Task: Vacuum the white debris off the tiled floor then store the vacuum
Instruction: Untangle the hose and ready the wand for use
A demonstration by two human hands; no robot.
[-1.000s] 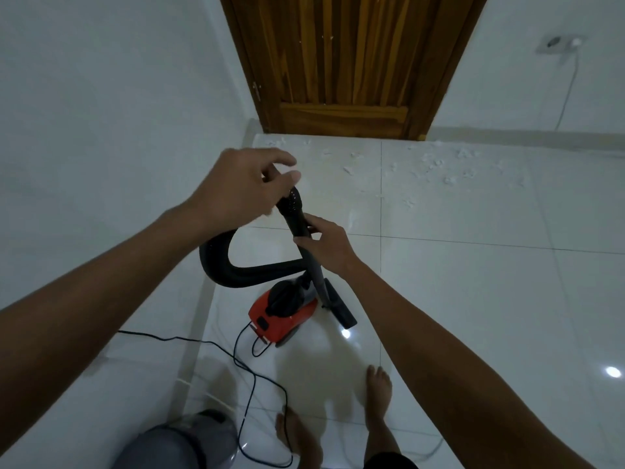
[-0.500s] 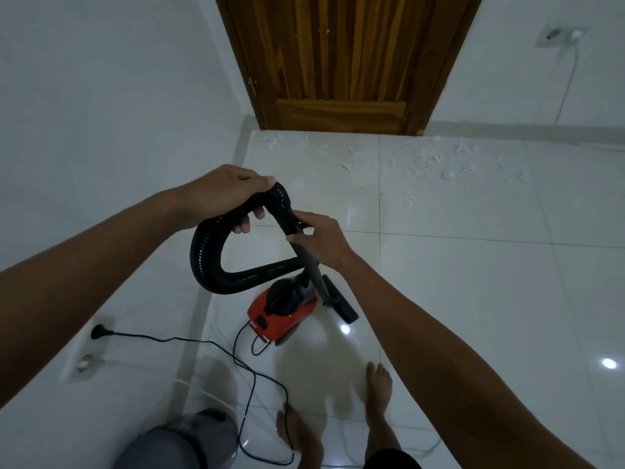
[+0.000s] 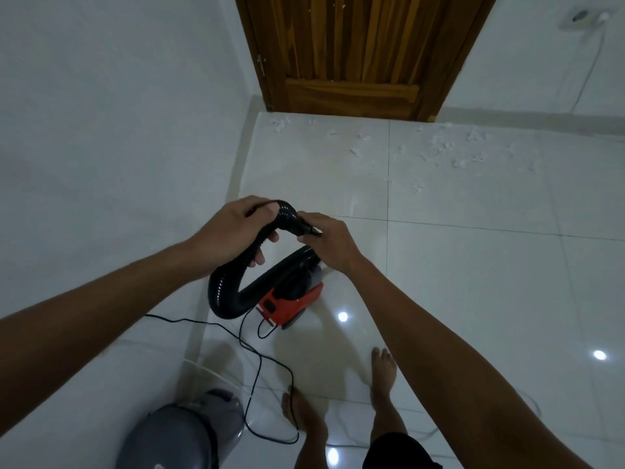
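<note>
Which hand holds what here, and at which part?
Both hold the black vacuum hose. The left hand grips its ribbed upper bend; the right hand grips the smooth end piece beside it.

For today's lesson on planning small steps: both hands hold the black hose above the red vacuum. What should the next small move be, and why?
Probably swing the hose end toward the white debris by the door. Left hand and right hand both grip it, and the scraps lie untouched.
</note>
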